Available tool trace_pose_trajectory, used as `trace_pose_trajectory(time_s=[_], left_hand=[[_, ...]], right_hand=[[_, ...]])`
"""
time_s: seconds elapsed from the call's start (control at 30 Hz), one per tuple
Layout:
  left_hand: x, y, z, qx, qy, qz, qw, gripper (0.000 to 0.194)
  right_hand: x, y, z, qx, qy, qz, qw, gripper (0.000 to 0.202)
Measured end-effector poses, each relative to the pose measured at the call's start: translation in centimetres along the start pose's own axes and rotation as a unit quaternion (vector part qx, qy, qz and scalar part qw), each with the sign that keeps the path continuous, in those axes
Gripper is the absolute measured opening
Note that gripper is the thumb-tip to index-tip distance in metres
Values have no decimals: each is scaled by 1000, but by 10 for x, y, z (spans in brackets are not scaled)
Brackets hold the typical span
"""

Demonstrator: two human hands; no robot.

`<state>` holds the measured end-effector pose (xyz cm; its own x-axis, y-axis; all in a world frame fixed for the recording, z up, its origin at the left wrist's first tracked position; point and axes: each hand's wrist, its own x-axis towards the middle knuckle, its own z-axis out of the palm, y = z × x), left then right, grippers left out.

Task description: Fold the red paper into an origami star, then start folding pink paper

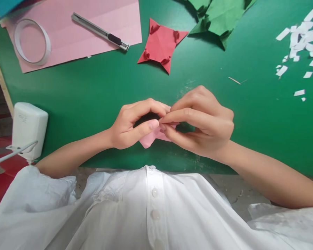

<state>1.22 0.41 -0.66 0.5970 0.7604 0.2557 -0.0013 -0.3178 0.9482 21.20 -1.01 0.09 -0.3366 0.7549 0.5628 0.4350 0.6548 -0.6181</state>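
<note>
A small piece of folded pink paper [147,139] is between my two hands, close to the near edge of the green table. My left hand [135,121] grips it from the left, thumb in front and fingers curled behind. From the right, my right hand [200,121] pinches the paper's upper part with thumb and fingertips, which meet my left fingertips. Most of the paper is hidden by my fingers. Beyond my hands lies a folded red paper shape [160,43] with four pointed corners, each with a small curl.
Pink sheets [59,34] at the back left bear a roll of white tape [45,45] and a utility knife [99,30]. Green folded paper shapes [221,17] lie at the back. White paper scraps [305,38] are scattered at right. A white corded device [30,128] sits at left.
</note>
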Motion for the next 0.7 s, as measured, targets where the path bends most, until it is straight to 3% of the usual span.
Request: trace_pose_trajectory(time_s=[0.13, 0.37, 0.53, 0.7], left_hand=[[4, -4, -3, 4, -30, 31, 999, 21], [6, -1, 1, 60, 21, 116, 991, 22], [7, 3, 5, 70, 49, 137, 987, 18], [4, 2, 7, 85, 63, 135, 985, 15]], right_hand=[[3, 0, -8, 67, -26, 10, 997, 7], [4, -10, -12, 138, -51, 50, 988, 7], [3, -17, -15, 153, -79, 83, 982, 9], [0, -19, -12, 148, -49, 77, 985, 10]])
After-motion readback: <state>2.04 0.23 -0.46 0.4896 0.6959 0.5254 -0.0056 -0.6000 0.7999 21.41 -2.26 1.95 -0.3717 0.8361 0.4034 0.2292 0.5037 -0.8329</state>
